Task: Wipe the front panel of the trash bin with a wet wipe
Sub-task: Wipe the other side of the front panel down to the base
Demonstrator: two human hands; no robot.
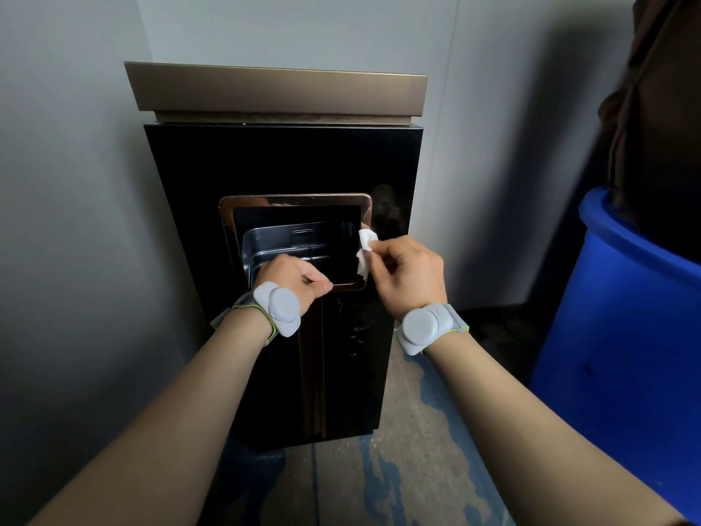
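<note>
Fingers: right hand (411,277) pinches one wet wipe (365,252) | left hand (294,277) curled, grasp unclear | one trash bin (265,165)

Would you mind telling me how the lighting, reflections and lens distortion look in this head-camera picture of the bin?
Head view: dim, soft light; the glossy black front panel mirrors a faint dark shape at its upper right; the copper frame of the opening shows glare; the white wet wipe in the right hand is nearly overexposed; wide-angle stretch splays both forearms; the blue barrel is slightly soft.
</note>
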